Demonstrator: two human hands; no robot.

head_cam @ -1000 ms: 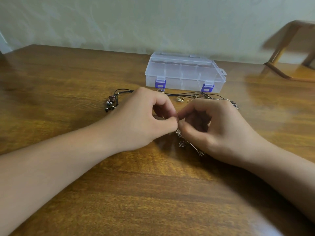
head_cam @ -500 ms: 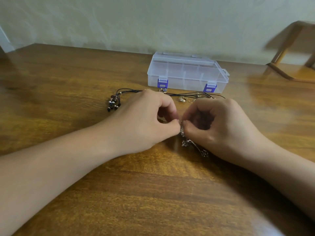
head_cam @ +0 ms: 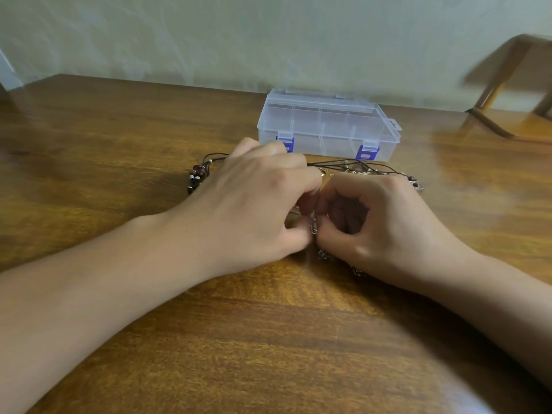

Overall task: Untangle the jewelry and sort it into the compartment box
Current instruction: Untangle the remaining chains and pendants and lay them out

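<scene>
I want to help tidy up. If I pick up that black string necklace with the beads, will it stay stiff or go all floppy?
Probably floppy: the black cord lies in loose curves on the table. The beads bunched at one end would likely dangle and swing. It may also drag other pieces along, since it seems to cross the gold chain.

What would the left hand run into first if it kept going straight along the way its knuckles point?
Likely the right hand, whose fingertips almost meet the left hand at the silver chain pinched between them.

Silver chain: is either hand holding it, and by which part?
Both: left hand and right hand pinch the silver chain at its clasp end, fingertips nearly touching.
</scene>
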